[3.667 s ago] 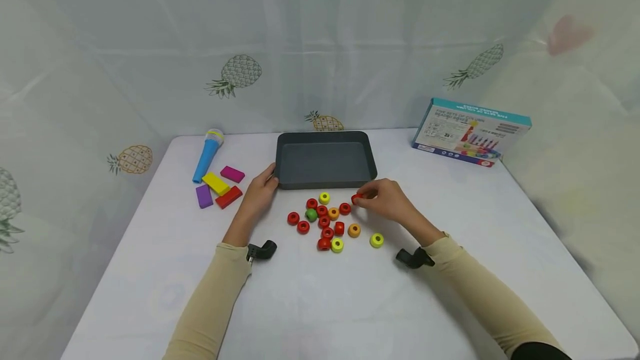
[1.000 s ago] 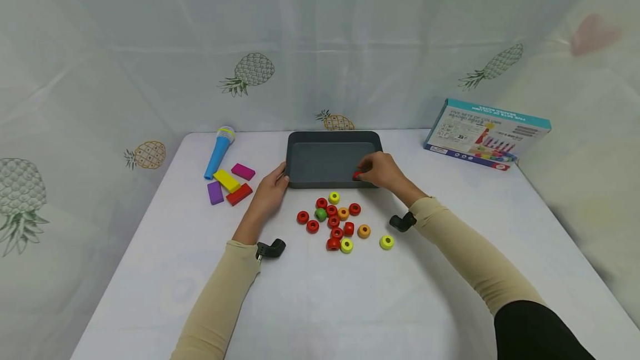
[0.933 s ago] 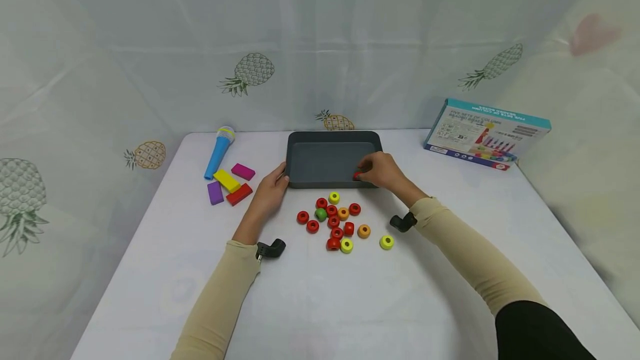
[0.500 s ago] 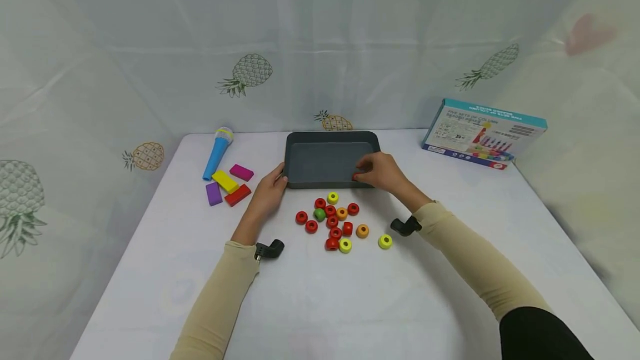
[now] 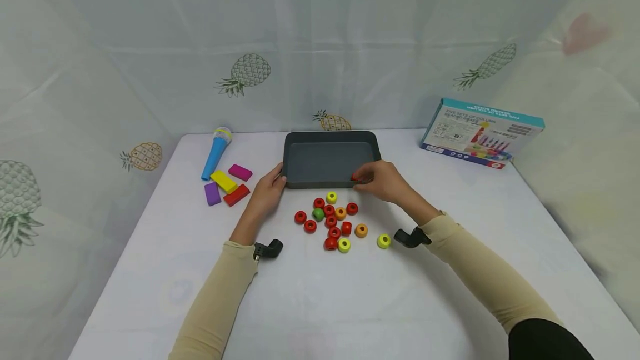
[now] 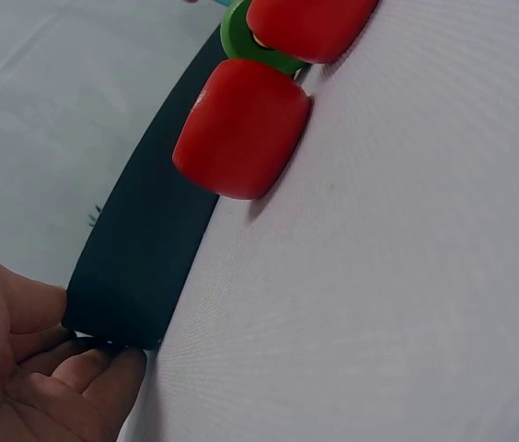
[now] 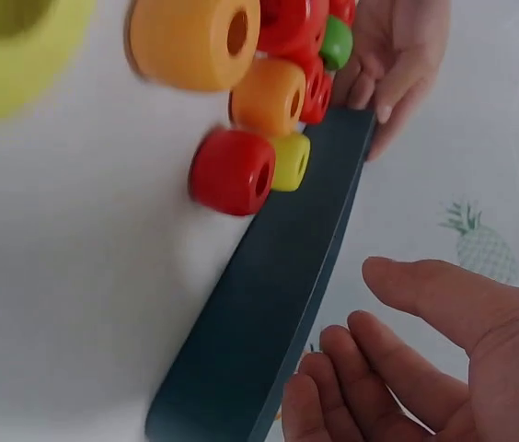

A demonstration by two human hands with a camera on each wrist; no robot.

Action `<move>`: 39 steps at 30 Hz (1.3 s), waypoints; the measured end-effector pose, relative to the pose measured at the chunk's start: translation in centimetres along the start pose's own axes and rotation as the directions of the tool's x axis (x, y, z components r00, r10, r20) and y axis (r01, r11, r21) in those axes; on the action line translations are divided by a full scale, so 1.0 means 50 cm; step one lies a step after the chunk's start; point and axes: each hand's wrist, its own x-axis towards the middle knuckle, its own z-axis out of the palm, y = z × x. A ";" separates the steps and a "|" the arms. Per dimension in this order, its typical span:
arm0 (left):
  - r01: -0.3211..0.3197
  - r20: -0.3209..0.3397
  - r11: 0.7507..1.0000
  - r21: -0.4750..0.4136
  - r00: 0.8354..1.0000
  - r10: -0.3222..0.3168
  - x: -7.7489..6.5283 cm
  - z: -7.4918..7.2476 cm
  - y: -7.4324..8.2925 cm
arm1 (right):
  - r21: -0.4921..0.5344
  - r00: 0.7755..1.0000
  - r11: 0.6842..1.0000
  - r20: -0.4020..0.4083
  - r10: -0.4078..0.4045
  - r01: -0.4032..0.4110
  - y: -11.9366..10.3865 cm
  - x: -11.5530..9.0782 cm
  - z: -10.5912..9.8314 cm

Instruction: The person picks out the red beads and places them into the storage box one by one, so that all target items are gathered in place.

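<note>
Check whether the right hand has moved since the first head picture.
Yes, forward. Judged against the dark gray tray in the head view, the right hand now sits farther from the near table side, overlapping the tray's near right corner.

Downward head view, close wrist views, shared tray (image 5: 320, 163)

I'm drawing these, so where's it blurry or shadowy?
Right wrist: the big yellow bead in the corner is blurry; head: a soft shadow lies on the table beside the right sleeve; left wrist: a small shadow edges the lower red bead.
</note>
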 end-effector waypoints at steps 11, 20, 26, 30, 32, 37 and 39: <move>0.006 -0.006 1.000 0.002 1.000 -0.006 0.000 0.004 -0.004 | 0.038 0.996 0.999 0.089 0.021 -0.024 0.002 -0.040 0.028; 0.013 -0.005 1.000 -0.008 1.000 -0.013 -0.005 0.004 -0.002 | 0.026 0.988 0.999 0.150 0.039 -0.043 0.014 -0.048 0.046; 0.007 -0.008 1.000 0.009 1.000 -0.007 -0.004 0.005 -0.007 | 0.028 0.985 0.999 0.172 0.023 -0.028 0.019 -0.051 0.061; -0.008 -0.009 1.000 0.011 1.000 0.008 -0.008 0.007 -0.012 | 0.038 0.984 0.999 0.177 0.017 -0.024 0.019 -0.052 0.069; -0.013 -0.011 1.000 0.014 1.000 0.013 -0.011 0.008 -0.014 | 0.041 0.983 0.999 0.181 0.018 -0.026 0.020 -0.052 0.073; -0.031 -0.018 0.999 0.016 0.999 0.031 -0.012 0.008 -0.018 | 0.034 0.985 0.999 0.170 0.025 -0.031 0.022 -0.052 0.076; -0.040 -0.021 0.999 0.015 0.999 0.041 -0.011 0.007 -0.019 | 0.033 0.986 0.999 0.165 0.022 -0.028 0.022 -0.051 0.074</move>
